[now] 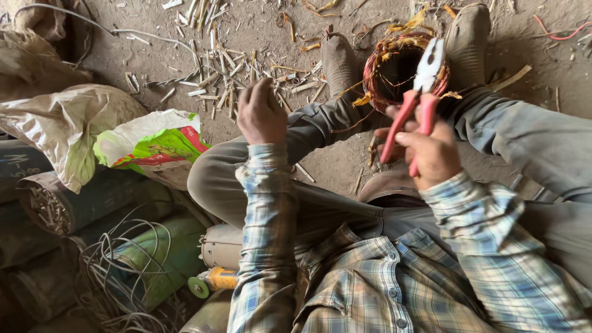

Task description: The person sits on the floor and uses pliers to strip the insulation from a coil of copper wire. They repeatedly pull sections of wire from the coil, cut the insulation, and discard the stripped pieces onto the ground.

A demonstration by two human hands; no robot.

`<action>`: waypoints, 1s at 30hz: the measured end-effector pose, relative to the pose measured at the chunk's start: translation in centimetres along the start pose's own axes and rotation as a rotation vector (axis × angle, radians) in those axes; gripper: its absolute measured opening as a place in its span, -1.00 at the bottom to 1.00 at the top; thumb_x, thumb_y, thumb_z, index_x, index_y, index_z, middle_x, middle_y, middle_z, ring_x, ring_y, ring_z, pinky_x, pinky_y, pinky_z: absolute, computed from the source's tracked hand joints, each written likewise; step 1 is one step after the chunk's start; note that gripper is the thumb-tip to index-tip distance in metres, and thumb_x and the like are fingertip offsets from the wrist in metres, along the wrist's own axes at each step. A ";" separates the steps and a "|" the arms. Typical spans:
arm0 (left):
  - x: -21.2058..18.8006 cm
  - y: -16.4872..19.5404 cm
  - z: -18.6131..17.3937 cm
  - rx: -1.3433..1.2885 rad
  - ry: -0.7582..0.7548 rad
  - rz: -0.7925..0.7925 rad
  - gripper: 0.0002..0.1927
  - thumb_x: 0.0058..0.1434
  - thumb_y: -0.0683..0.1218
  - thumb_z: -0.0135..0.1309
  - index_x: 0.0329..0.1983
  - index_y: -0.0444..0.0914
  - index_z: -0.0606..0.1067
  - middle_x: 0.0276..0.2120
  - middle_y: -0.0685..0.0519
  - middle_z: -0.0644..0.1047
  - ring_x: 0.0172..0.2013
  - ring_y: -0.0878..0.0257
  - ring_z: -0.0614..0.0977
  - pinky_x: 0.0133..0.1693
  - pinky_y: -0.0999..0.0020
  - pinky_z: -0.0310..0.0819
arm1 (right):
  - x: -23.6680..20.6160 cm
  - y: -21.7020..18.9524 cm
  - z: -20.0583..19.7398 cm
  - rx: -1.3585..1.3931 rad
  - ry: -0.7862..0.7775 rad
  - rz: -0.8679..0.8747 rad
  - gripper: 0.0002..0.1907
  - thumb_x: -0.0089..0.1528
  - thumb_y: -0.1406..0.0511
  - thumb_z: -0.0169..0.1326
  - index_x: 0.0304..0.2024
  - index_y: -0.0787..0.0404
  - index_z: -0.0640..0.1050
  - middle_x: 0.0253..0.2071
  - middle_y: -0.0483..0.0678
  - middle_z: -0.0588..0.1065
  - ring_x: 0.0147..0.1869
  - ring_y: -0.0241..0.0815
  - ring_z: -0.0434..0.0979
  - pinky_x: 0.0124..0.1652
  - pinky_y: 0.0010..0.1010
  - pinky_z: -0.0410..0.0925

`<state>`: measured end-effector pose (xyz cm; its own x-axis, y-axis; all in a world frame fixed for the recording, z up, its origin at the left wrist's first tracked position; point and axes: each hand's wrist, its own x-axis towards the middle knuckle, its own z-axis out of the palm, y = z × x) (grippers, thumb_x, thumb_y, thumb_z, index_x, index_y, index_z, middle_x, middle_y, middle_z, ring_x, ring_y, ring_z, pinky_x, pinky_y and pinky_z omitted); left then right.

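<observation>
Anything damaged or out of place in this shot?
Yes. The copper winding coil between the shoes is frayed, with loose strands and torn yellow insulation sticking out. The right hand holds red-handled pliers over it. Short cut sticks litter the dirt floor.

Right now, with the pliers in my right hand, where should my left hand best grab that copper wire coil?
Probably the coil's near-left rim, coming from the left hand's side. It stands between the shoes, its ring opening facing up; the pliers in the right hand cover the right rim, and the left arc is bare.
</observation>
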<state>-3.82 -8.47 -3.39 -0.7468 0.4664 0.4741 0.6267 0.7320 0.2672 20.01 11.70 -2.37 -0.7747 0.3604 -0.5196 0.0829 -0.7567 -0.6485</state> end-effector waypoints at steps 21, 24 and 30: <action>-3.9 9.6 8.8 -0.208 -0.804 -0.130 -0.65 0.24 0.17 0.12 -0.21 -0.20 0.56 -0.34 -0.17 0.65 -0.33 -0.12 0.68 -0.27 -0.04 0.55 | -2.2 -3.8 -0.9 0.133 0.103 -0.167 -0.27 0.18 0.54 -0.12 0.45 0.25 0.26 0.19 0.16 0.50 -0.13 -0.04 0.61 -0.20 -0.24 0.56; -4.6 9.0 10.6 -0.106 -0.838 -0.052 -0.75 0.39 0.08 0.02 -0.22 -0.14 0.60 -0.37 -0.19 0.64 -0.33 -0.15 0.68 -0.31 -0.03 0.57 | -1.9 -3.6 -1.0 0.115 0.118 -0.160 -0.28 0.17 0.54 -0.10 0.43 0.25 0.27 0.15 0.14 0.51 -0.18 -0.07 0.61 -0.24 -0.27 0.55; -5.0 7.7 8.1 0.099 -0.890 0.148 -0.78 0.30 -0.03 0.03 -0.38 -0.24 0.55 -0.54 -0.07 0.60 -0.60 0.15 0.61 -0.56 0.23 0.56 | -2.0 -4.0 -1.9 0.091 0.158 -0.202 -0.30 0.19 0.54 -0.10 0.43 0.27 0.27 0.12 0.12 0.52 -0.20 -0.09 0.61 -0.25 -0.27 0.54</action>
<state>2.94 -1.18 -10.50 -0.5823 0.7402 -0.3363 0.7385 0.6545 0.1619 22.45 15.01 0.18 -0.6621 0.5839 -0.4698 -0.1252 -0.7043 -0.6988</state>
